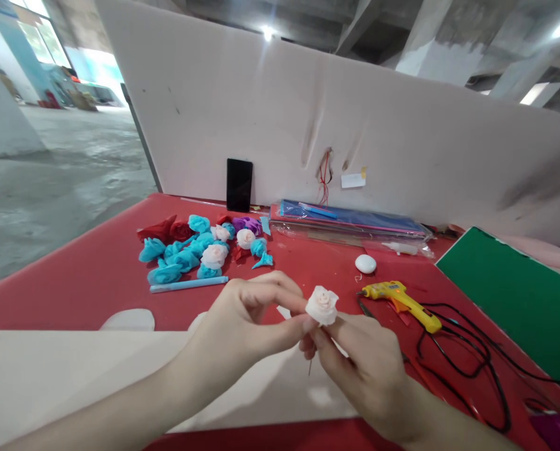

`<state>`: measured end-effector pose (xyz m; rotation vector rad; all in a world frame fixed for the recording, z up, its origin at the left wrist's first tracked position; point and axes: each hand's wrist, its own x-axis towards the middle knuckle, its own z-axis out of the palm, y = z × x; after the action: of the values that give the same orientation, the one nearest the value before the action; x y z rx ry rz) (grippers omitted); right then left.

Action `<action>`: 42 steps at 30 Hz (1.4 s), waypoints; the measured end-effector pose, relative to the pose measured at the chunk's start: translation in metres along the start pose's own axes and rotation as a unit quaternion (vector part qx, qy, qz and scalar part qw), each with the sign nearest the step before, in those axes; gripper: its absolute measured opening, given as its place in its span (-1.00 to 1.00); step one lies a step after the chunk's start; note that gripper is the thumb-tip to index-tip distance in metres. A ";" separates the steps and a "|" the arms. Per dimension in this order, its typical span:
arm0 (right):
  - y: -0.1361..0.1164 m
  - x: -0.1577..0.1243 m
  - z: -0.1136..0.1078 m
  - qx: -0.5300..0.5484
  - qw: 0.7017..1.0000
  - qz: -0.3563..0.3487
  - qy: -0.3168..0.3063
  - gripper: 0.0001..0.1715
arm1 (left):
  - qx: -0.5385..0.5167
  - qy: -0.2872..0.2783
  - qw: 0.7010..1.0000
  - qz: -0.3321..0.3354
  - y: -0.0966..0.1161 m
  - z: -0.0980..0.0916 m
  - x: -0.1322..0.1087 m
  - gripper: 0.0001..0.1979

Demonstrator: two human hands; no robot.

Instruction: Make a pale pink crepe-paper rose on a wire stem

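Note:
A small pale pink paper rose (322, 305) is held up over the white sheet (73, 376), with a thin wire stem pointing down beneath it. My left hand (256, 319) is closed, its thumb and forefinger pinching the rose's base from the left. From the other side, my right hand (369, 363) is also closed, thumb and forefinger gripping just under the bloom. Some fingertips are hidden where the two hands meet. To the left lies a pile of blue crepe paper flowers (186, 254), mixed with pink, red and purple ones.
A yellow glue gun (402, 300) lies at the right with its black cord (477, 357) looped on the red table. Behind it are a white oval object (365, 264) and a green board (510, 307). A phone (239, 185) leans against the white partition (261, 94).

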<state>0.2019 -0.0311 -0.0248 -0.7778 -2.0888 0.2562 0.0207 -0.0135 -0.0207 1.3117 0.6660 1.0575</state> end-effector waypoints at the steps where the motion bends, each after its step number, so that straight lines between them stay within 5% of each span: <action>1: -0.001 0.001 0.000 -0.025 1.000 -0.010 0.002 -0.55 | 0.003 0.003 1.000 0.000 -0.001 0.000 0.000 -0.81; 6: 0.000 0.001 -0.001 -0.019 0.999 0.016 -0.028 -0.58 | -0.019 -0.015 1.000 -0.019 -0.003 0.001 0.002 -0.82; 12: -0.001 0.002 -0.008 0.219 0.958 0.140 -0.122 -0.58 | -0.026 -0.058 0.996 -0.061 -0.001 0.001 0.006 -0.76; 17: -0.001 0.001 -0.005 0.441 0.848 0.252 -0.150 -0.49 | -0.030 -0.072 0.994 -0.073 0.000 -0.001 0.005 -0.74; 25: 0.016 -0.009 0.011 0.682 0.660 0.250 -0.193 -0.59 | -0.046 -0.077 0.994 -0.068 0.003 0.001 0.004 -0.62; 27: 0.018 -0.009 0.013 0.700 0.635 0.254 -0.207 -0.57 | -0.052 -0.077 0.993 -0.067 0.003 0.001 0.005 -0.64; 29: 0.017 -0.007 0.012 0.684 0.650 0.259 -0.208 -0.54 | -0.054 -0.074 0.993 -0.067 0.004 0.001 0.005 -0.65; 36: 0.002 0.002 -0.005 0.516 0.816 0.214 -0.150 -0.58 | -0.016 -0.023 0.999 -0.039 0.008 0.003 -0.003 -0.80; 42: -0.004 0.003 -0.013 0.390 0.893 0.190 -0.120 -0.53 | 0.016 0.042 0.999 -0.022 0.007 0.010 -0.004 -0.84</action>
<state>0.2090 -0.0335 -0.0135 -0.6519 -1.7840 1.3703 0.0265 -0.0221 -0.0125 1.2805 0.7746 1.0740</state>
